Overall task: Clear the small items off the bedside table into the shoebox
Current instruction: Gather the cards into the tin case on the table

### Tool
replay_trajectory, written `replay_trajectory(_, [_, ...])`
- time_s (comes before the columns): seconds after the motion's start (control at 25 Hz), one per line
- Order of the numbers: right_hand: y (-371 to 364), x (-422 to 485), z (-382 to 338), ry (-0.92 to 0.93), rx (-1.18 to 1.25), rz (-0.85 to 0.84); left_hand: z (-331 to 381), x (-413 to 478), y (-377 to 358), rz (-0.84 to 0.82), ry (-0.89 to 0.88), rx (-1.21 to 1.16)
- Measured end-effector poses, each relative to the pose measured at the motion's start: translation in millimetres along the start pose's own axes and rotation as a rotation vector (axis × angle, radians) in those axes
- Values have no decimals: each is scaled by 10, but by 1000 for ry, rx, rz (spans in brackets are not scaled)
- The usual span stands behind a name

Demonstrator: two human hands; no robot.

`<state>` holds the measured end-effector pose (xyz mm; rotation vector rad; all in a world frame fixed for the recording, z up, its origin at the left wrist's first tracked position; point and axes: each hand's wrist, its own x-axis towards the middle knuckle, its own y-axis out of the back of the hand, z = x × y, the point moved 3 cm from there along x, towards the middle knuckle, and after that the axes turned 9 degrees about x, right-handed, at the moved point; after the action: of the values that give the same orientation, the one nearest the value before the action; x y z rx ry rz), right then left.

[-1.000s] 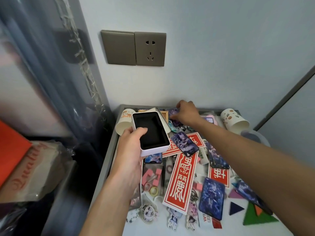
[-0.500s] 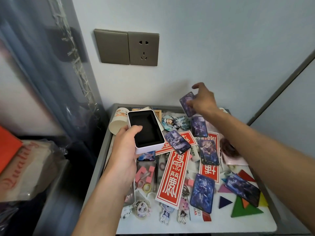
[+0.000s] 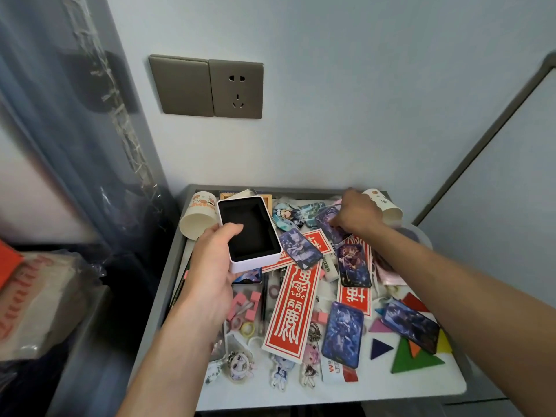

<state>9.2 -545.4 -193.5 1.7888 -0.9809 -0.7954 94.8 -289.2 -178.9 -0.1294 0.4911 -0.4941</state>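
My left hand (image 3: 212,263) holds a small white box (image 3: 249,233) with an empty black inside, open side up, over the back left of the bedside table (image 3: 331,391). My right hand (image 3: 359,215) is down at the back of the table, its fingers curled on a purple picture card (image 3: 329,221) that lies tilted on the pile. More picture cards (image 3: 343,329) (image 3: 410,323) (image 3: 353,263) (image 3: 301,248) lie scattered across two red paper banners (image 3: 294,308). Acrylic keychains (image 3: 240,362) sit along the front edge.
Paper cups lie on their sides at the back left (image 3: 198,218) and back right (image 3: 389,206). Coloured tangram pieces (image 3: 416,361) and pink blocks (image 3: 248,302) litter the top. A wall socket (image 3: 236,88) is above. A curtain and a plastic-wrapped bundle (image 3: 30,299) crowd the left.
My right hand picked up a purple card at the back, lifted it toward the wall, then came back down onto the pile with it. The left hand kept the box nearly still.
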Motion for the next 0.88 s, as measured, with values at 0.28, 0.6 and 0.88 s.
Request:
replay_trajectory(0.28, [518,-275,-260,58,749,93,-50,25,-23,-25,9,-2])
replay_trajectory(0.6, [206,-1248,-343,45,1277,-224,-254,-78,-185,-194,82,123])
replay_trajectory(0.88, [72,-1224,-335,22,1190,-280,-270,-138,-262,-213,112,87])
